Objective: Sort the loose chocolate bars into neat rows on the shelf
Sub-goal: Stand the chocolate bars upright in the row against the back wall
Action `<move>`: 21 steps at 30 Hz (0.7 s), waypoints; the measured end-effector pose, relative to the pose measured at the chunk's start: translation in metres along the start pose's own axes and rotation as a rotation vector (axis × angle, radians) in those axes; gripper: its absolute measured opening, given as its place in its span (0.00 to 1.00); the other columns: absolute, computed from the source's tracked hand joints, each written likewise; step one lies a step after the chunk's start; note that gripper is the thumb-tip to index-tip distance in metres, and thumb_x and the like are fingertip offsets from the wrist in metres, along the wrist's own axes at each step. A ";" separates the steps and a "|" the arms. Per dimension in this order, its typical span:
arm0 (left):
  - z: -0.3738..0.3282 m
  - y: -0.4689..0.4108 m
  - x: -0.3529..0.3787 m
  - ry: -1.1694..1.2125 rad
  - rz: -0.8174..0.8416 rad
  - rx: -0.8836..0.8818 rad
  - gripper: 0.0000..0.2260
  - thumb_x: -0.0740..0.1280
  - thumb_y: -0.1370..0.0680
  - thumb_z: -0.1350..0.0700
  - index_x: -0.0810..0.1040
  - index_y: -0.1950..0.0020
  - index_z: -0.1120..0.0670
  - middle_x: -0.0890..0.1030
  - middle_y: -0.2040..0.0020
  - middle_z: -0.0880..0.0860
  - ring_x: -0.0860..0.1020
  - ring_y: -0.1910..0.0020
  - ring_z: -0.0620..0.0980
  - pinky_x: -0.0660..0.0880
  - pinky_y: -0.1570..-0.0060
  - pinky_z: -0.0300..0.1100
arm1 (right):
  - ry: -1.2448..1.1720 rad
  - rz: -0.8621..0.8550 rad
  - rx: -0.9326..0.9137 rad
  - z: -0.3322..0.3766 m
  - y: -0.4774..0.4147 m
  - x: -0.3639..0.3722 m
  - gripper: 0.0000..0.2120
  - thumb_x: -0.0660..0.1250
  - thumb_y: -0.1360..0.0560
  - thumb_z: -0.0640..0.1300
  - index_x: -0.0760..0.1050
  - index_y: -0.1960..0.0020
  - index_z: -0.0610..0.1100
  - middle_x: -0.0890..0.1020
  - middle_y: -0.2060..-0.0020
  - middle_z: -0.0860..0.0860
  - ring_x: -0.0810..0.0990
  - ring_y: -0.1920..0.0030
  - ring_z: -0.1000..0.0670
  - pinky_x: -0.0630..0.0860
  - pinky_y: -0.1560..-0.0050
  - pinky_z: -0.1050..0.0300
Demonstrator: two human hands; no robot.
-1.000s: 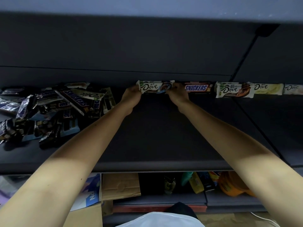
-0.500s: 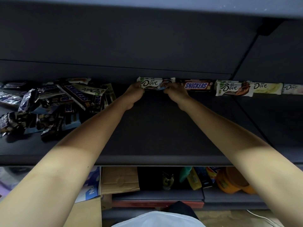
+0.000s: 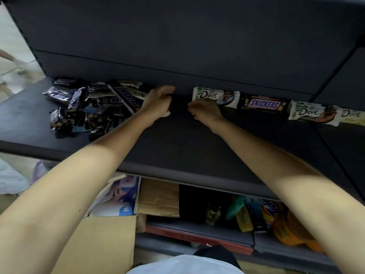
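At nine o'clock on the dark matte shelf [image 3: 177,147] I see the pile [image 3: 92,107]: crinkly foil wrappers, glossy and slick, tumbled over each other. I judge each bar light, stiff along its length and liable to snap if bent, so I'd pinch it across the middle rather than by the crimped ends. My left hand [image 3: 158,103] sits curled at the pile's edge; whether it grips anything I cannot tell. My right hand [image 3: 205,111], loosely curled and holding nothing, touches the white Dove [image 3: 215,95] that starts the back row, with a brown Snickers [image 3: 264,104] at three o'clock.
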State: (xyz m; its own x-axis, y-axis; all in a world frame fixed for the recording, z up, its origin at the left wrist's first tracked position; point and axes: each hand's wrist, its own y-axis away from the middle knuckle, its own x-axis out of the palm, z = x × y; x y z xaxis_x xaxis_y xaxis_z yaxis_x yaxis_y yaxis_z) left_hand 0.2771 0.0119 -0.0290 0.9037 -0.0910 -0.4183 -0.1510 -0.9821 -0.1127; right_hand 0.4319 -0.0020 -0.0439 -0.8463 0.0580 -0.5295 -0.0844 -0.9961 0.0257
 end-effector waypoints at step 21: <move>0.043 0.034 -0.060 -0.690 -0.067 0.004 0.17 0.60 0.22 0.55 0.71 0.34 0.51 0.73 0.35 0.53 0.60 0.33 0.59 0.65 0.38 0.50 | -0.178 0.043 0.099 0.067 -0.032 0.077 0.04 0.62 0.22 0.44 0.73 0.50 0.44 0.76 0.64 0.50 0.75 0.70 0.55 0.68 0.79 0.66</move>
State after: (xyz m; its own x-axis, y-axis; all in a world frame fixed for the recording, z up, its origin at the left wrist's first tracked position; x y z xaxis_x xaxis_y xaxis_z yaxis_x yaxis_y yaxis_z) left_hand 0.2003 -0.0094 -0.0461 0.4498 0.0967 -0.8879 -0.1070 -0.9811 -0.1610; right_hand 0.3345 0.0389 -0.0284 -0.9292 0.0349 -0.3679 -0.0897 -0.9871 0.1330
